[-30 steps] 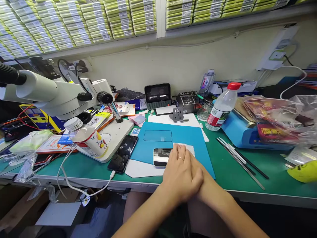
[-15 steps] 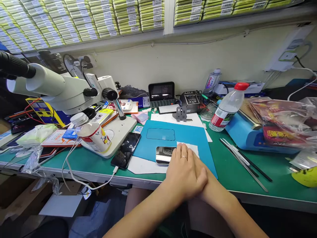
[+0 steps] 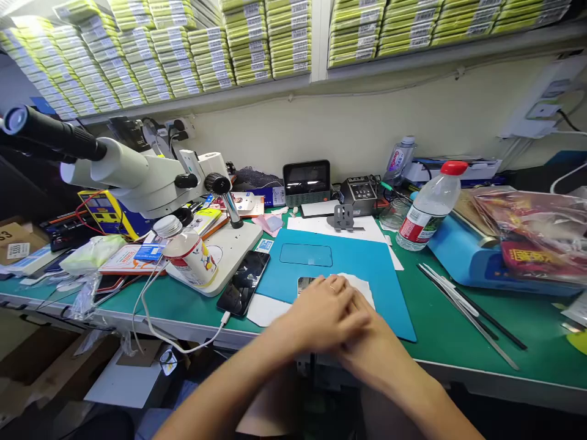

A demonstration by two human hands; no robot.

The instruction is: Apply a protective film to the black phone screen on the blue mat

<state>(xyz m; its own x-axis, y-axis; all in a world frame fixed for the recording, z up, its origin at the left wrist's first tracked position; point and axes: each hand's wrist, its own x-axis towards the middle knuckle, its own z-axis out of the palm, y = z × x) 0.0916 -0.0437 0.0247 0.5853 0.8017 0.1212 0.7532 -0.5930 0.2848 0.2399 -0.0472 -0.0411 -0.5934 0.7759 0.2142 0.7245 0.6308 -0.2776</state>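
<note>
My left hand (image 3: pixel 321 311) lies flat, fingers stretched out, a ring on one finger, and it rests on top of my right hand (image 3: pixel 367 333). Both are slightly smeared by motion. The right hand's fingers are hidden beneath the left. Under the hands lies a silver-edged phone (image 3: pixel 304 283) with only its far left corner showing, and a white sheet (image 3: pixel 364 288) peeks out to the right. Both rest on a blue mat (image 3: pixel 330 256) on the green bench (image 3: pixel 449 330).
A microscope (image 3: pixel 137 177) stands on its white base at left, beside a black phone (image 3: pixel 244 282) on a white cable and a tipped white jar (image 3: pixel 190 256). A water bottle (image 3: pixel 428 206), a blue machine (image 3: pixel 477 256) and long metal tools (image 3: pixel 468 305) are at right.
The hands have slid left and toward me over the phone, covering more of it. The view has shifted a little to the left.
</note>
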